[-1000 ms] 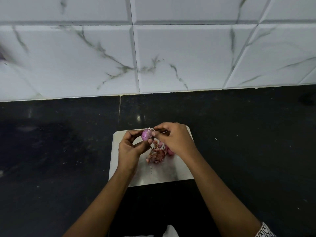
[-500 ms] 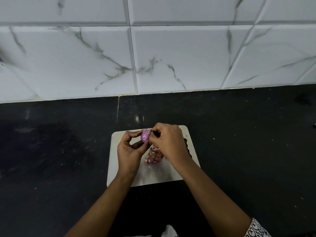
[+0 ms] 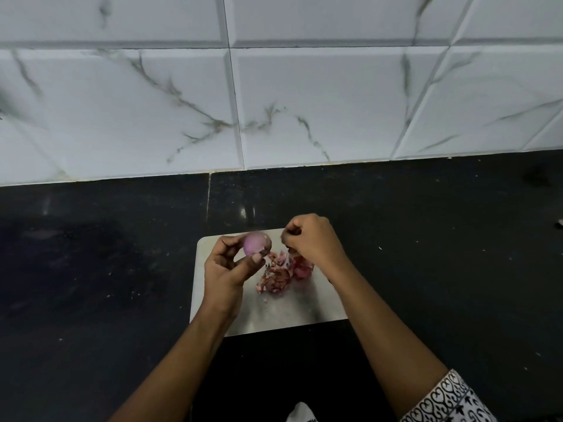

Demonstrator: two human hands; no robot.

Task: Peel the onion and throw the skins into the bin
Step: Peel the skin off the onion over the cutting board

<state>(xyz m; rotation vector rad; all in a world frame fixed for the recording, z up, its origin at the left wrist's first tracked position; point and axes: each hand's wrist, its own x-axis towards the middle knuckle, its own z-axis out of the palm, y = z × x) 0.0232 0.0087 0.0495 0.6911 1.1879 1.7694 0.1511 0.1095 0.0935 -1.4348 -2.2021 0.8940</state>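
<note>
Pinching the smooth, round onion (image 3: 255, 243), the left hand (image 3: 224, 271) overhangs papery skins (image 3: 277, 278).

Dim, cool light — the wall tiles (image 3: 320, 95) bow with wide-angle distortion, the black counter (image 3: 91, 269) swallows detail bar one small glare spot; the edges seem slightly soft.

White board (image 3: 289, 312) on black counter (image 3: 91, 269)

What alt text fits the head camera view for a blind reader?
A person's left hand holds a mostly peeled purple onion above a pale cutting board, the right hand beside it with fingers curled. Reddish skins lie piled on the board, which sits on a black countertop below a white marbled tile wall.
</note>
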